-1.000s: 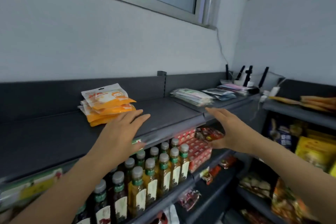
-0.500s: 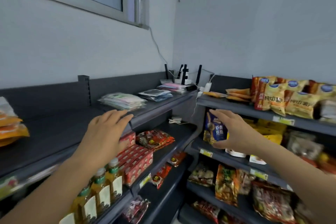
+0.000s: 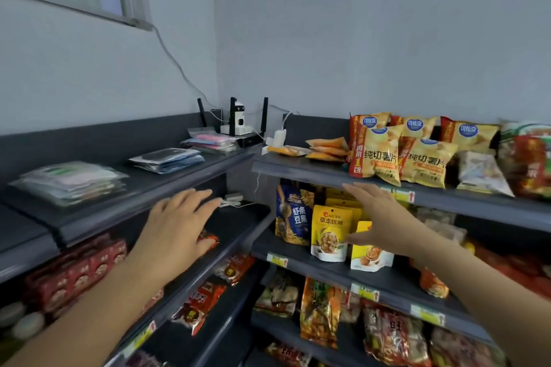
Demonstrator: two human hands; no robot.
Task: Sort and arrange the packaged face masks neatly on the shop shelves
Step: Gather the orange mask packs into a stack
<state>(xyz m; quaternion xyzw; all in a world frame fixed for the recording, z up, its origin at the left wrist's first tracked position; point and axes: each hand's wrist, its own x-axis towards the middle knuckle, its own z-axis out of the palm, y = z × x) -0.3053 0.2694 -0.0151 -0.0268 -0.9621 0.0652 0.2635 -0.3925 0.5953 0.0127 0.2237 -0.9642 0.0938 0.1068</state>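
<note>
Currently, three flat stacks of packaged face masks lie in a row on the left top shelf [image 3: 143,180].

- **Pale green stack** [image 3: 70,182]: ten o'clock of the left hand [image 3: 176,229]. It is blurred, but shows glossy film pouches with slightly fanned edges.
- **Left hand:** hovers below the shelf lip, fingers straight and spread, gripping nothing.
- **Dark blue stack** [image 3: 167,159]: twelve o'clock of that hand.
- **Pink stack** [image 3: 210,140]: one o'clock, close by the router [image 3: 238,125].
- **Placement:** one colour per pile looks deliberate. The pouches likely lie flat because they are too thin to stand.
- **Orange packets** [image 3: 325,147]: on the right top shelf [image 3: 298,171], eleven o'clock of the right hand [image 3: 384,217]. They have the same slim format, are loosely splayed, and sit just beside puffy chip bags [image 3: 387,155]. They are probably masks, out of place among snacks.
- **Right hand:** below that shelf edge, palm down, fingers extended, empty.

Judgement: gathering the orange packets comes next.
</note>
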